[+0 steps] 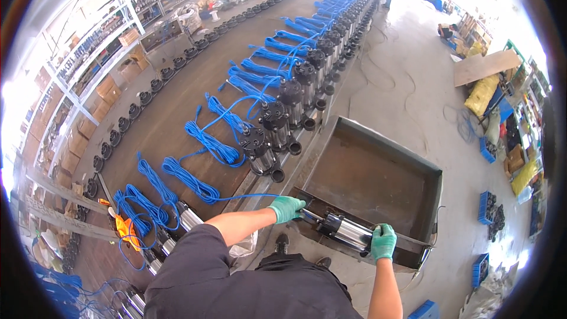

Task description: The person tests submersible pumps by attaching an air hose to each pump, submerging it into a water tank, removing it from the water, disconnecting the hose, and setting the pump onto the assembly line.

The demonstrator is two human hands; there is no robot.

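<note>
A submersible pump motor, a steel cylinder with a black end cap and a thin shaft, lies on its side over the near edge of a shallow metal tank. My right hand, in a green glove, grips the cylinder's right end. At the other end, my gloved left hand is closed around the shaft's tip. A blue cable runs from a coil on the left toward my left hand; its end there is hidden.
Upright pump motors line the long bench beside blue cable coils. More steel cylinders lie at lower left, near an orange cloth. Blue crates stand on the floor at right. Two people are far off.
</note>
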